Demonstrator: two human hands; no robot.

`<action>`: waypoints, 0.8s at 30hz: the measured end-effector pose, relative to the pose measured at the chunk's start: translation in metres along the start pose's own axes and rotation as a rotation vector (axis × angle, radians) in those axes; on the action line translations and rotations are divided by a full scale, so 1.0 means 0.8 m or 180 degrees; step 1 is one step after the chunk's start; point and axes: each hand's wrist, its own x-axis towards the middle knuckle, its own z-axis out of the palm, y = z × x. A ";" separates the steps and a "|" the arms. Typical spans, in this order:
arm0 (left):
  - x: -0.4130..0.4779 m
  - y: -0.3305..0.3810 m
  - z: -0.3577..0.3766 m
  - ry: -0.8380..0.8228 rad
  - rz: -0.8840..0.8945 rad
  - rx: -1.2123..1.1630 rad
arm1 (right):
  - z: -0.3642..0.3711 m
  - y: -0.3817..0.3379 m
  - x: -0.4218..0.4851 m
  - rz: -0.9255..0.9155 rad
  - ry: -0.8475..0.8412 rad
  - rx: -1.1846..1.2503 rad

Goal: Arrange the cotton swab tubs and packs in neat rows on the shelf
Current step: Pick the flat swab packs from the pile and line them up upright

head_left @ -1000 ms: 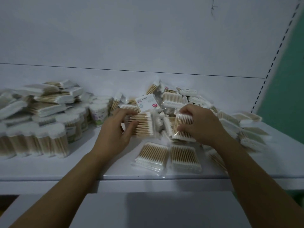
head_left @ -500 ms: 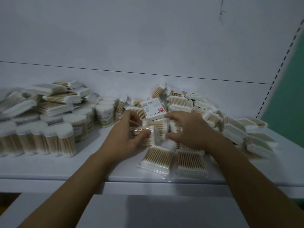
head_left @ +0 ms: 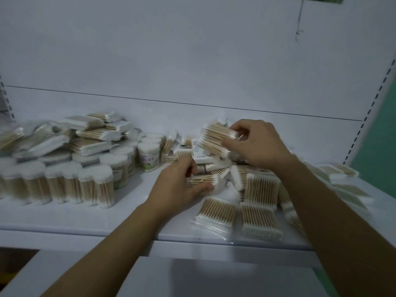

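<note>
Swab pack held above heap, right hand fingers clamped, likely for row placing; left hand fingers clamped on second pack, mid-shelf.

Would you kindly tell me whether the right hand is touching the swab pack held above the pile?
Touching. The head view shows the right hand pinching that swab pack at its end, fingers curled round it.
</note>
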 end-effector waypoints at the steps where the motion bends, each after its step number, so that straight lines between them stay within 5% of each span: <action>1: 0.000 0.003 0.001 -0.0060 0.0077 -0.0020 | 0.002 -0.003 0.000 0.0073 0.0035 0.0116; 15: -0.011 0.007 -0.034 -0.0590 0.0079 -0.0285 | 0.043 -0.049 -0.002 0.0027 0.0132 0.0216; 24: -0.013 -0.011 -0.137 -0.0106 0.0576 0.1199 | 0.089 -0.101 0.039 -0.0483 -0.0600 -0.0088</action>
